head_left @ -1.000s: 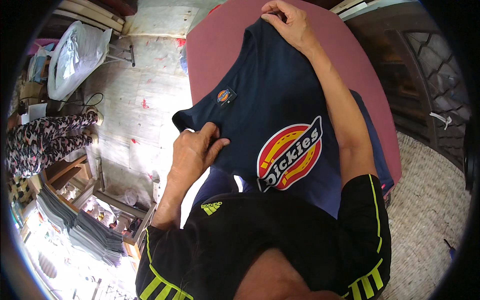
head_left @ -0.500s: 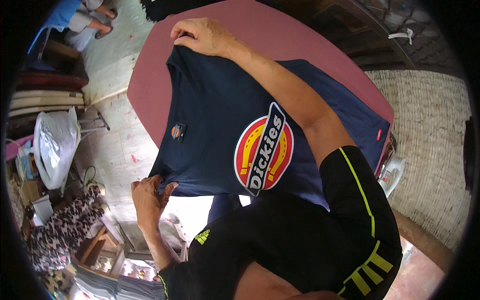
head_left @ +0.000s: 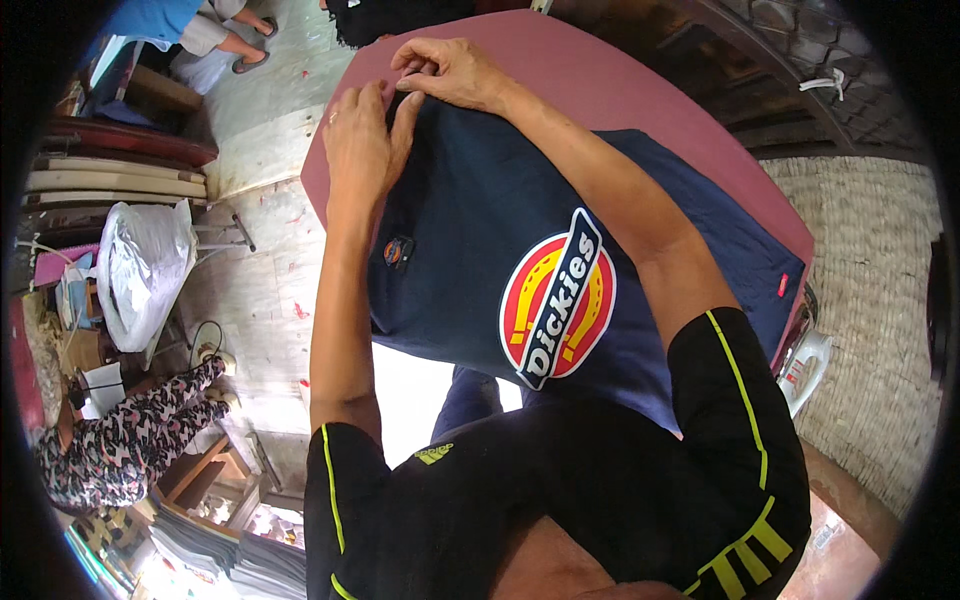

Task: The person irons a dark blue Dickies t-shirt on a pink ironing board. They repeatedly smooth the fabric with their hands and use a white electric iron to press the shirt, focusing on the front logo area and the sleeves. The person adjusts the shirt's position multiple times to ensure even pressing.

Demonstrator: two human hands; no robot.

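A navy shirt [head_left: 450, 210] with a large red, yellow and white print lies spread over a maroon padded table [head_left: 560, 60]. Its neck label [head_left: 397, 250] faces up near the left side. At the shirt's far corner, my right hand [head_left: 455, 75] pinches the cloth with bent fingers. Close beside it, my left hand [head_left: 362, 135] has thumb and fingers closed on the same far edge; the exact grip is partly hidden. Bluer cloth with a small red tag [head_left: 783, 285] extends to the right; whether it belongs to the same shirt, I cannot tell.
Dark cloth [head_left: 385, 20] lies beyond the table. A white iron-like object [head_left: 808, 365] stands at its right edge. On the left are a plastic-wrapped board [head_left: 145, 270], a person in patterned clothes [head_left: 140, 430] and, farther off, another person's legs [head_left: 225, 40].
My left hand has let go of the shirt's near corner and moved up beside my right hand at the far corner. The shirt's left edge has slackened and folded in.
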